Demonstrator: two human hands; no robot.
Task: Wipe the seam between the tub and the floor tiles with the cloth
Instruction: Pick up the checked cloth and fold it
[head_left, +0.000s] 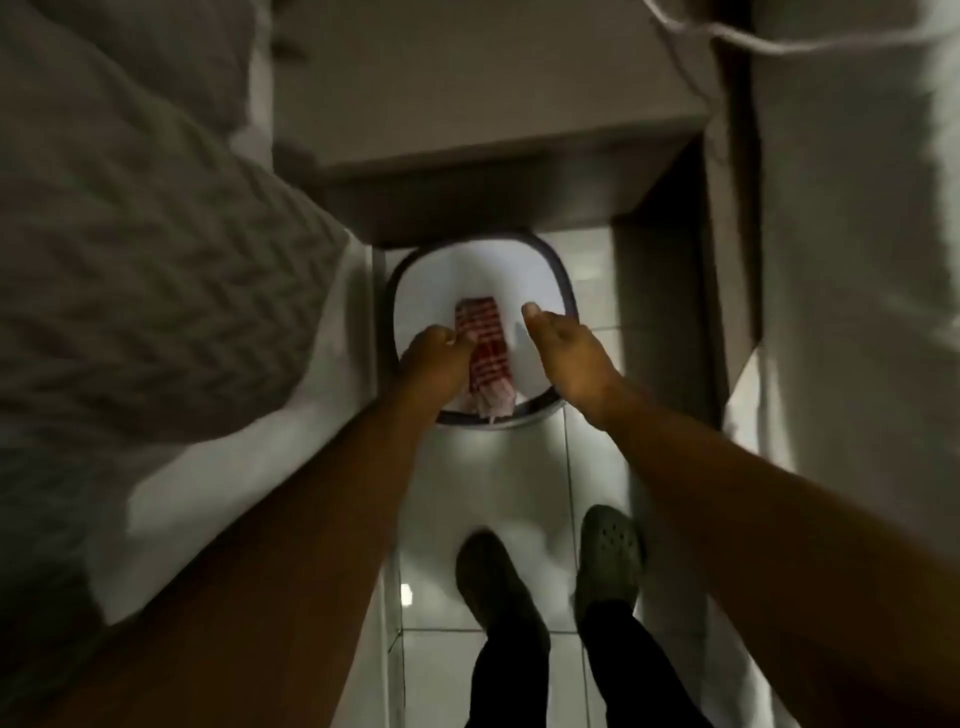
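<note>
A round white tub (436, 291) with a grey rim stands on the pale floor tiles (488, 478), in the gap between a bed and a curtain. A red-and-white checked cloth (480, 332) lies folded inside it, its pale end draped over the near rim. My left hand (431, 366) is closed on the cloth's left edge. My right hand (566, 356) reaches over the tub's right side, fingers stretched forward and holding nothing. The seam where the tub meets the tiles shows only at the near rim.
A bed with a knitted grey blanket (156, 260) fills the left side. A dark cabinet or ledge (488, 202) blocks the far end behind the tub. A pale curtain (857, 312) hangs on the right. My feet in dark clogs (608, 561) stand on the tiles.
</note>
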